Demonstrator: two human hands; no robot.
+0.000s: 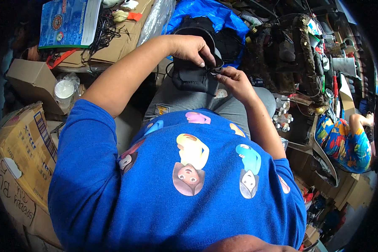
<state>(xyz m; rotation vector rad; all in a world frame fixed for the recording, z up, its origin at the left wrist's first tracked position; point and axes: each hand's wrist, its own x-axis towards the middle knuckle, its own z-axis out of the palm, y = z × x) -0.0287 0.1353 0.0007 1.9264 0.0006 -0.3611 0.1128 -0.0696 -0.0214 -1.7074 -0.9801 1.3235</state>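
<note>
A black leather shoe [190, 77] rests on my lap, its blunt toe turned toward me. Thin black cord [216, 69] lies at its upper right edge, and a dark loop curves out on its left side. From above, my left hand [192, 49] reaches over the shoe, thumb and fingers closed on its upper edge. My right hand [236, 80] pinches at the cord beside the shoe's right edge. The fingertips of both hands almost meet there. Whether a small tool is between them is too small to make out.
Blue plastic sheeting [233, 19] with black pieces lies beyond the shoe. A blue book [67, 25] and tangled black cords [107, 33] sit at far left, above a cardboard box [31, 80]. Small bottles [283, 115] stand at right. Another person in colourful clothes [344, 140] sits farther right.
</note>
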